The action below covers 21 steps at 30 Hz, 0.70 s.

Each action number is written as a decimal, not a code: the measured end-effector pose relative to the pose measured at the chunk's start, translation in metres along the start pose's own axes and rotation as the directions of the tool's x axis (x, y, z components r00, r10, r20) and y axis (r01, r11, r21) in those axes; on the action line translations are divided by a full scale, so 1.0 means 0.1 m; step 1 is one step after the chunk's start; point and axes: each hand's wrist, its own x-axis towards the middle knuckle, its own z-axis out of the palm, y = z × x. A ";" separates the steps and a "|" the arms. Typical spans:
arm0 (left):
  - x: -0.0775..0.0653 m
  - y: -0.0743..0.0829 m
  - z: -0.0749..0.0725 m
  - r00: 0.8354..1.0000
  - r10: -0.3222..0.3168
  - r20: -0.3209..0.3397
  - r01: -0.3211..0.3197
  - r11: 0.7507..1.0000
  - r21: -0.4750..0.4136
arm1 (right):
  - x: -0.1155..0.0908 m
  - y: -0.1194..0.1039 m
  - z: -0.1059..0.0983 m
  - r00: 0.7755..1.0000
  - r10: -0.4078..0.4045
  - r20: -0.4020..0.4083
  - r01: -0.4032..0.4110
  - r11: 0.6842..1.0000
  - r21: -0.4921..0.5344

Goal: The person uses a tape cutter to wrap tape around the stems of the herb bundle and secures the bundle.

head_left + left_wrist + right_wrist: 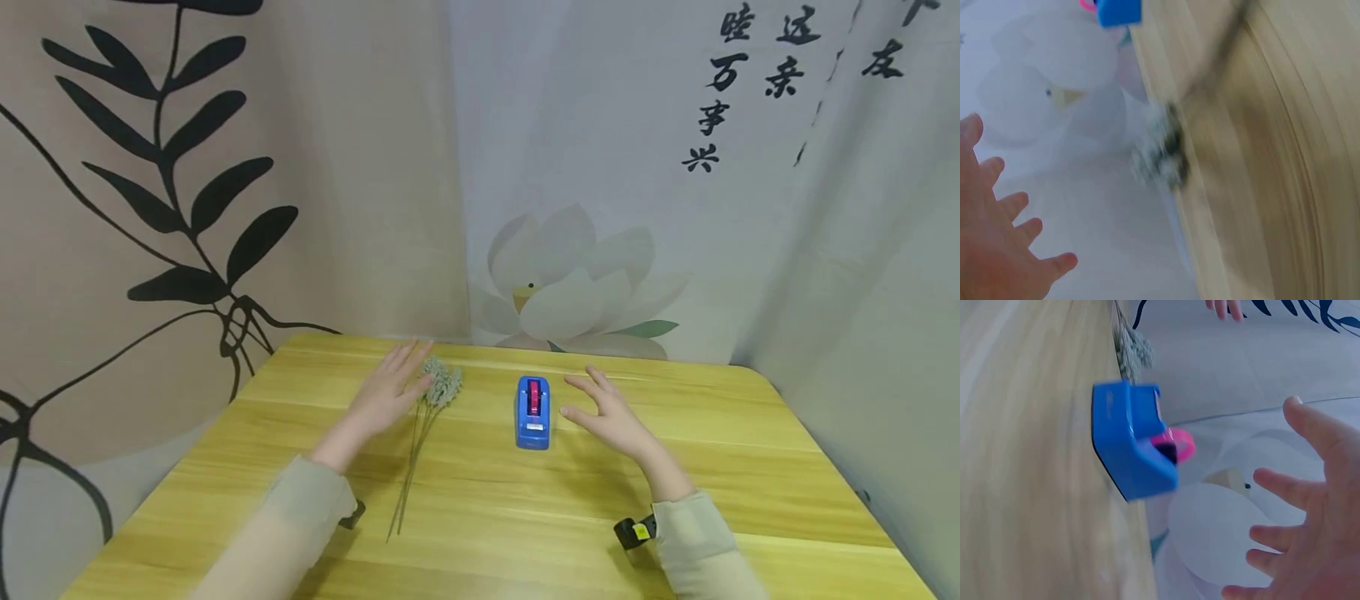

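Note:
A blue tape dispenser (532, 429) with a pink roll of tape (534, 397) stands near the middle of the table. To its left lies a small bunch of pale grey-green dried flowers (441, 384), thin stems pointing toward me. My left hand (388, 390) hovers beside the flower heads with its fingers extended, holding nothing. Just right of the dispenser, my right hand (611, 415) is spread in the air, apart from it. The right wrist view shows the dispenser (1119, 440) beyond the spread fingers (1288, 487); in the left wrist view the flowers (1163, 153) are blurred.
The yellow wooden table (480, 550) reaches back to a cloth backdrop (375, 167) printed with dark leaves, a lotus and black characters. A black device (633, 532) is strapped at my right wrist; part of another (352, 515) shows at the left.

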 end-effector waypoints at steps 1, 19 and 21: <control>0.02 0.06 0.04 1.000 0.005 -0.001 -0.005 1.000 -0.020 | 0.02 -0.01 0.04 1.000 0.012 0.008 -0.013 1.000 0.021; 0.38 0.59 0.91 0.982 -0.160 0.098 0.187 0.827 -0.530 | 0.15 0.00 0.53 0.946 0.317 -0.062 -0.281 0.902 0.327; 0.42 0.57 1.01 0.975 -0.184 0.127 0.223 0.774 -0.592 | 0.15 0.02 0.55 0.936 0.345 -0.066 -0.302 0.887 0.350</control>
